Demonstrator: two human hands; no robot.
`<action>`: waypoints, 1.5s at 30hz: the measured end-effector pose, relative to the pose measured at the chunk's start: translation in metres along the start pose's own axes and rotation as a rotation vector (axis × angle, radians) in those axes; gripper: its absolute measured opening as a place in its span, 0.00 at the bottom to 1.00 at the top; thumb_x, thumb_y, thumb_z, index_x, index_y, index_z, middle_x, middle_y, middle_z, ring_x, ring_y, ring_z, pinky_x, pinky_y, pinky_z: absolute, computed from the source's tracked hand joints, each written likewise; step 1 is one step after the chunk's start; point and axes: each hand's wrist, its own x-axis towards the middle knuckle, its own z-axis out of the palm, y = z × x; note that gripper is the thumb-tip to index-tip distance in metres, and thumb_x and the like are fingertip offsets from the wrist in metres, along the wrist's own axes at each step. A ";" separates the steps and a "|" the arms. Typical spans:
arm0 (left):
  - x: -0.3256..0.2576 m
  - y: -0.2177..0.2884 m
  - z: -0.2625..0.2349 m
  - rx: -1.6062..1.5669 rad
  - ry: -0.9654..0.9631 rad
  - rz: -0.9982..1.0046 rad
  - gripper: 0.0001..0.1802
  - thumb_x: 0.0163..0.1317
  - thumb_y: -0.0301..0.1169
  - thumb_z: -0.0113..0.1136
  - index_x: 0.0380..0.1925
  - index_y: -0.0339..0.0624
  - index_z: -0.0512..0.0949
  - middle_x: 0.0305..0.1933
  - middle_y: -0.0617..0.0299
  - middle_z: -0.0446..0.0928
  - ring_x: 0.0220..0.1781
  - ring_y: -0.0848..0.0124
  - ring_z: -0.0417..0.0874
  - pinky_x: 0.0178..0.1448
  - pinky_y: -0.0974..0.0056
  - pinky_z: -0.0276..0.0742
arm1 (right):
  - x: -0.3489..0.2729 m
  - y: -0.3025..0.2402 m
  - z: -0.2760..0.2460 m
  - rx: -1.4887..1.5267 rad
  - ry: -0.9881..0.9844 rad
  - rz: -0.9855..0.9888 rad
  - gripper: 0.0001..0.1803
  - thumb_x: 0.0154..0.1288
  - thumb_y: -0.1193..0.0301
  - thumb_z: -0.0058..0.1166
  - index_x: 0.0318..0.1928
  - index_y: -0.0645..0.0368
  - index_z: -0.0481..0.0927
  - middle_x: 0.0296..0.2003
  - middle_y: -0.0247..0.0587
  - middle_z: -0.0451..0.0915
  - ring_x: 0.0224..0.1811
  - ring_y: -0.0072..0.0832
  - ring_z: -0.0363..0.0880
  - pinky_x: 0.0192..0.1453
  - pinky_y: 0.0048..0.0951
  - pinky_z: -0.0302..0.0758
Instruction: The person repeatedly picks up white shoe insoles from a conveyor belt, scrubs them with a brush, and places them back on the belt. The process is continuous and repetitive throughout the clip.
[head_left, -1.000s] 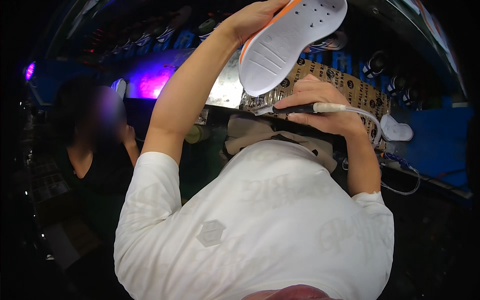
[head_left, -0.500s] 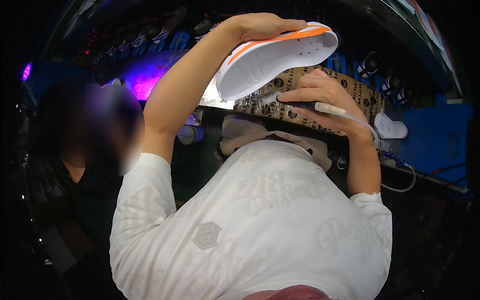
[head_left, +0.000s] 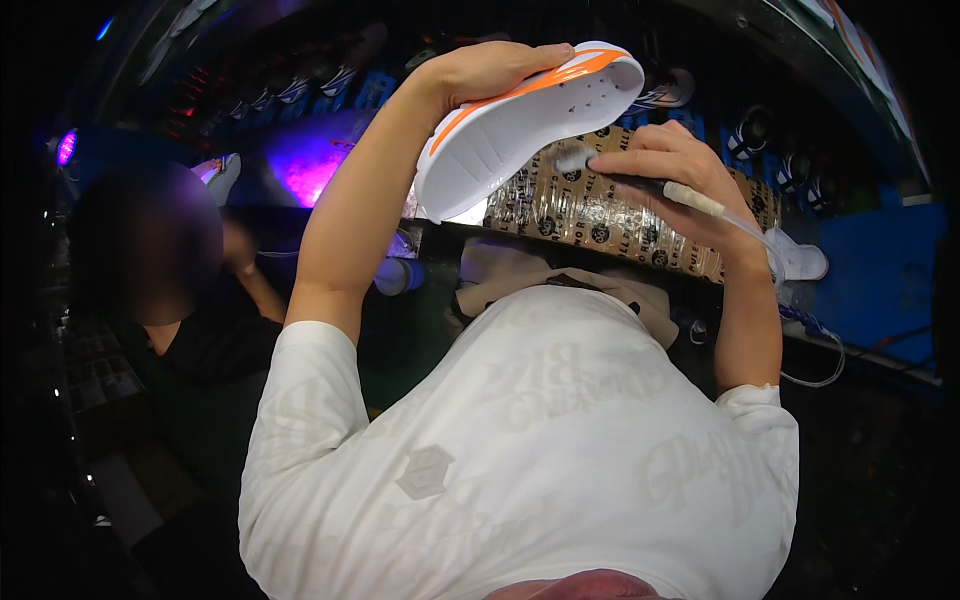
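My left hand [head_left: 492, 72] grips a white shoe sole [head_left: 500, 150] with an orange stripe along its upper edge. The sole is tilted so its hollow inner side shows, with small holes at the far right end. A brush [head_left: 660, 188] with pale bristles and a dark handle is pinched in my right hand [head_left: 680, 175]. A thin clear tube runs from the handle's pale end along my right wrist. The bristles are a little blurred and stand apart from the sole, below its right half.
Beneath my hands lies a bench top covered in printed brown tape [head_left: 600, 222]. A white shoe part [head_left: 800, 258] rests at its right, by a blue surface [head_left: 875, 290]. Several shoes [head_left: 345, 75] stand along the back. At left, another person [head_left: 225, 330] sits near purple light.
The sole and my left hand have shifted left in the picture. The brush is now farther from the sole's surface, its bristles turned upward. The person at left has a hand showing.
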 end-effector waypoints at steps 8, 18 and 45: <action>-0.016 -0.019 -0.008 -0.166 0.010 -0.053 0.32 0.80 0.57 0.44 0.63 0.45 0.81 0.53 0.55 0.86 0.49 0.71 0.87 0.54 0.65 0.83 | 0.003 0.016 -0.003 0.110 0.045 0.004 0.16 0.61 0.68 0.70 0.51 0.49 0.89 0.27 0.32 0.78 0.31 0.29 0.75 0.41 0.33 0.71; -0.036 -0.014 -0.079 -1.043 0.136 0.246 0.38 0.81 0.57 0.30 0.69 0.36 0.70 0.53 0.37 0.82 0.46 0.47 0.88 0.50 0.44 0.87 | -0.042 0.044 0.044 0.564 0.431 0.425 0.16 0.65 0.71 0.65 0.52 0.63 0.87 0.32 0.38 0.81 0.32 0.25 0.76 0.38 0.27 0.71; 0.129 -0.109 -0.402 1.385 0.763 -0.064 0.18 0.62 0.29 0.58 0.51 0.42 0.85 0.51 0.45 0.84 0.56 0.47 0.84 0.62 0.49 0.80 | -0.099 0.109 0.170 0.581 0.393 0.633 0.17 0.62 0.80 0.64 0.53 0.63 0.87 0.34 0.42 0.82 0.33 0.32 0.81 0.39 0.29 0.77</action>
